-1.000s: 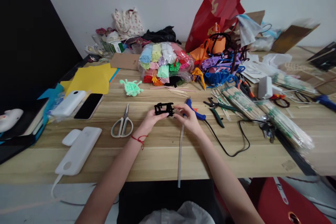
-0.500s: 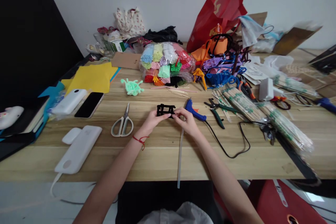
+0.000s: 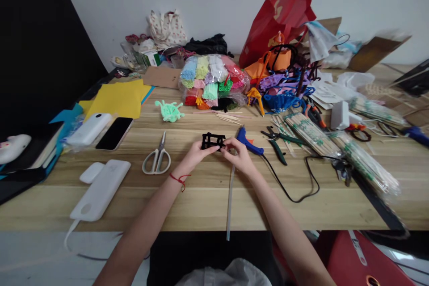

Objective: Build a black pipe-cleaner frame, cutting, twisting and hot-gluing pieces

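A small black open frame [image 3: 213, 139], fuzzy like pipe cleaner, is held up over the middle of the wooden table. My left hand [image 3: 197, 153] grips its left end and lower edge, thumb along the bottom. At its lower right corner, my right hand [image 3: 237, 153] pinches the piece between thumb and fingertips. Just right of my right hand lies a blue glue gun [image 3: 248, 141] with a black cord. A clear glue stick [image 3: 230, 201] runs from under my right hand to the table's front edge. Grey-handled scissors [image 3: 157, 159] lie left of my left hand.
Green-handled pliers [image 3: 276, 144] and bundles of wooden sticks [image 3: 311, 134] lie to the right. Behind are a mint-green fuzzy piece [image 3: 170, 111], bagged colourful pipe cleaners [image 3: 211, 78] and a red bag [image 3: 278, 22]. At left are a phone [image 3: 114, 133] and a white power bank [image 3: 100, 191].
The black frame has shifted very slightly to the right in the view, still between both hands. Both hands keep nearly the same hold.
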A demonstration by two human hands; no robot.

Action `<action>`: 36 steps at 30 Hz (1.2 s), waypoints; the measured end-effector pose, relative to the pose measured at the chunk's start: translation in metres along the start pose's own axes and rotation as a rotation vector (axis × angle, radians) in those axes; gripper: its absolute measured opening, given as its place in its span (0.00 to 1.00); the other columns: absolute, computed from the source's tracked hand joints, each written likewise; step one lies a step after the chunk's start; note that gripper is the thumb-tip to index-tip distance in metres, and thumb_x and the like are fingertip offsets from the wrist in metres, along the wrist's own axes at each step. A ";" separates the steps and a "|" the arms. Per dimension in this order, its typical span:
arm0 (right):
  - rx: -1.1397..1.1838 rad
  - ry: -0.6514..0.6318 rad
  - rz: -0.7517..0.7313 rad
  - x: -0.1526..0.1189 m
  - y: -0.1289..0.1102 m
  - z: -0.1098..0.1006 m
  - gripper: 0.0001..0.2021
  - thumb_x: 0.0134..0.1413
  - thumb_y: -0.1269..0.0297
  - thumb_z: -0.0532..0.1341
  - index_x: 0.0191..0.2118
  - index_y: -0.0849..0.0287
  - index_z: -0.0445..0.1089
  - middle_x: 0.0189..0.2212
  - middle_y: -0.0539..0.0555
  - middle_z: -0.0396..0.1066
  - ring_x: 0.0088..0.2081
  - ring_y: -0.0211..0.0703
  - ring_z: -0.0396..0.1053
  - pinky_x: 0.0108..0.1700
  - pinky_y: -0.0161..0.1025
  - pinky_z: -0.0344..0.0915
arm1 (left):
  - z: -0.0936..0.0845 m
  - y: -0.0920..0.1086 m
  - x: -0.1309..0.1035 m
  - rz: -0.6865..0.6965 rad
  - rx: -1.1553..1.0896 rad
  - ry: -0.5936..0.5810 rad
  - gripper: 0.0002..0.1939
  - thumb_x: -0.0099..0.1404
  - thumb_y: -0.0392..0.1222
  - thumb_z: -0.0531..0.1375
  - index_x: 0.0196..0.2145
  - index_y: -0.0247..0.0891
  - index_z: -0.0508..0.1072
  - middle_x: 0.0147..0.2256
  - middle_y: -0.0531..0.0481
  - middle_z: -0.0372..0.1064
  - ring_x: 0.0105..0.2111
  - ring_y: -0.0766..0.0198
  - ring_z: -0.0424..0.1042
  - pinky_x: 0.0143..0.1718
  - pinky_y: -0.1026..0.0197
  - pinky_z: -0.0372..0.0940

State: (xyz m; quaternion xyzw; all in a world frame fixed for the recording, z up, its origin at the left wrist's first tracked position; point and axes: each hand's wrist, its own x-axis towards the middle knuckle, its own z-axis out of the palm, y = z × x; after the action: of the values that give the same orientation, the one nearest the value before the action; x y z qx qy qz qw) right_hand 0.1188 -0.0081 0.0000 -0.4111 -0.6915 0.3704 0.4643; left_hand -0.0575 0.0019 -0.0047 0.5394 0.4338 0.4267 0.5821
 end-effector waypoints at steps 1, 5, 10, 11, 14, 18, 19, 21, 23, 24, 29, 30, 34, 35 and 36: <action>0.016 -0.010 0.007 0.000 0.000 0.000 0.09 0.50 0.58 0.62 0.33 0.57 0.66 0.30 0.52 0.66 0.31 0.40 0.65 0.35 0.38 0.64 | 0.000 0.000 0.000 -0.007 -0.010 0.006 0.20 0.52 0.44 0.65 0.42 0.34 0.75 0.45 0.44 0.73 0.46 0.55 0.71 0.51 0.54 0.60; 0.082 -0.041 0.036 0.000 0.003 0.000 0.11 0.50 0.56 0.62 0.35 0.58 0.67 0.31 0.53 0.67 0.31 0.41 0.66 0.34 0.38 0.65 | 0.000 0.000 0.000 -0.027 -0.065 0.022 0.20 0.51 0.45 0.66 0.41 0.34 0.75 0.44 0.44 0.74 0.46 0.55 0.70 0.51 0.54 0.60; 0.055 -0.053 0.017 0.001 0.002 -0.005 0.10 0.51 0.56 0.62 0.33 0.58 0.70 0.31 0.54 0.68 0.30 0.40 0.66 0.32 0.38 0.64 | -0.001 0.003 -0.001 -0.061 -0.103 0.018 0.22 0.50 0.45 0.66 0.43 0.34 0.75 0.45 0.44 0.73 0.47 0.55 0.70 0.53 0.53 0.58; 0.040 -0.063 0.001 0.001 0.001 -0.007 0.10 0.52 0.57 0.61 0.33 0.58 0.70 0.32 0.54 0.68 0.30 0.41 0.66 0.32 0.38 0.65 | -0.001 0.003 -0.001 -0.069 -0.106 0.018 0.21 0.51 0.45 0.66 0.43 0.34 0.75 0.45 0.44 0.73 0.47 0.55 0.70 0.53 0.53 0.58; 0.000 -0.112 -0.058 0.000 -0.002 -0.010 0.08 0.55 0.60 0.59 0.36 0.57 0.71 0.34 0.55 0.68 0.33 0.41 0.67 0.35 0.40 0.66 | -0.002 0.001 0.000 -0.080 -0.135 0.011 0.21 0.51 0.45 0.66 0.43 0.35 0.75 0.45 0.45 0.73 0.47 0.55 0.70 0.52 0.54 0.58; -0.060 -0.127 -0.131 -0.002 -0.001 -0.008 0.08 0.54 0.62 0.60 0.40 0.56 0.70 0.36 0.55 0.67 0.33 0.41 0.66 0.35 0.41 0.66 | -0.004 -0.004 0.001 -0.090 -0.196 -0.002 0.23 0.51 0.45 0.66 0.45 0.36 0.74 0.44 0.44 0.73 0.46 0.55 0.70 0.48 0.56 0.60; -0.071 -0.112 -0.143 -0.002 0.000 -0.007 0.08 0.54 0.62 0.60 0.39 0.56 0.70 0.36 0.55 0.67 0.33 0.41 0.66 0.34 0.40 0.66 | -0.004 -0.005 0.001 -0.101 -0.203 -0.006 0.23 0.51 0.45 0.66 0.45 0.36 0.74 0.44 0.44 0.73 0.45 0.56 0.70 0.47 0.57 0.61; -0.078 -0.080 -0.157 -0.003 0.001 -0.005 0.06 0.55 0.63 0.59 0.38 0.55 0.70 0.35 0.55 0.67 0.33 0.42 0.66 0.33 0.39 0.66 | -0.004 -0.007 0.001 -0.130 -0.209 -0.018 0.23 0.51 0.46 0.66 0.45 0.37 0.74 0.45 0.44 0.73 0.44 0.56 0.70 0.44 0.59 0.62; -0.083 -0.064 -0.167 -0.003 0.001 -0.003 0.06 0.55 0.63 0.58 0.37 0.56 0.70 0.36 0.55 0.66 0.33 0.42 0.66 0.33 0.39 0.66 | -0.005 -0.007 0.001 -0.158 -0.219 -0.028 0.23 0.51 0.46 0.66 0.44 0.37 0.74 0.45 0.44 0.73 0.42 0.57 0.71 0.41 0.60 0.62; -0.088 -0.063 -0.169 -0.004 0.001 -0.003 0.06 0.55 0.63 0.58 0.37 0.56 0.70 0.36 0.55 0.66 0.33 0.41 0.66 0.33 0.39 0.66 | -0.005 -0.007 0.001 -0.171 -0.231 -0.032 0.22 0.51 0.46 0.66 0.44 0.37 0.74 0.45 0.44 0.73 0.42 0.57 0.71 0.39 0.61 0.62; -0.150 -0.073 -0.186 -0.004 -0.002 -0.005 0.05 0.55 0.63 0.58 0.37 0.55 0.70 0.38 0.55 0.65 0.36 0.42 0.67 0.36 0.40 0.67 | -0.008 -0.005 0.002 -0.230 -0.313 -0.054 0.22 0.51 0.45 0.67 0.44 0.38 0.74 0.46 0.44 0.72 0.40 0.60 0.70 0.35 0.63 0.62; -0.166 -0.077 -0.197 -0.004 -0.003 -0.006 0.05 0.55 0.64 0.58 0.36 0.55 0.70 0.38 0.55 0.65 0.37 0.43 0.67 0.37 0.41 0.68 | -0.008 -0.005 0.002 -0.237 -0.321 -0.060 0.21 0.50 0.44 0.67 0.43 0.38 0.74 0.45 0.44 0.72 0.40 0.60 0.70 0.35 0.63 0.62; -0.210 -0.109 -0.245 -0.004 -0.007 -0.009 0.05 0.55 0.66 0.57 0.37 0.54 0.69 0.37 0.55 0.65 0.41 0.45 0.67 0.42 0.43 0.67 | -0.009 -0.002 0.001 -0.225 -0.318 -0.106 0.21 0.47 0.40 0.69 0.40 0.37 0.74 0.42 0.45 0.73 0.39 0.61 0.70 0.37 0.62 0.62; -0.214 -0.114 -0.257 -0.004 -0.008 -0.010 0.05 0.55 0.66 0.57 0.37 0.54 0.69 0.38 0.56 0.65 0.41 0.45 0.67 0.42 0.44 0.67 | -0.008 -0.001 0.000 -0.210 -0.317 -0.125 0.22 0.45 0.39 0.70 0.40 0.36 0.74 0.41 0.45 0.73 0.39 0.61 0.70 0.39 0.61 0.63; -0.217 -0.117 -0.267 -0.004 -0.008 -0.010 0.05 0.55 0.67 0.57 0.37 0.54 0.69 0.38 0.56 0.65 0.41 0.45 0.67 0.43 0.44 0.67 | -0.008 0.000 0.000 -0.188 -0.317 -0.142 0.23 0.44 0.38 0.70 0.40 0.36 0.74 0.41 0.45 0.73 0.39 0.61 0.70 0.41 0.60 0.63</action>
State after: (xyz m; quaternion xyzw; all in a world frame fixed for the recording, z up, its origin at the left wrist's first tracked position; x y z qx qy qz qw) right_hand 0.1272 -0.0132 0.0092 -0.3412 -0.8016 0.2519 0.4213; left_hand -0.0649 0.0041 -0.0047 0.4269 0.3675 0.3941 0.7263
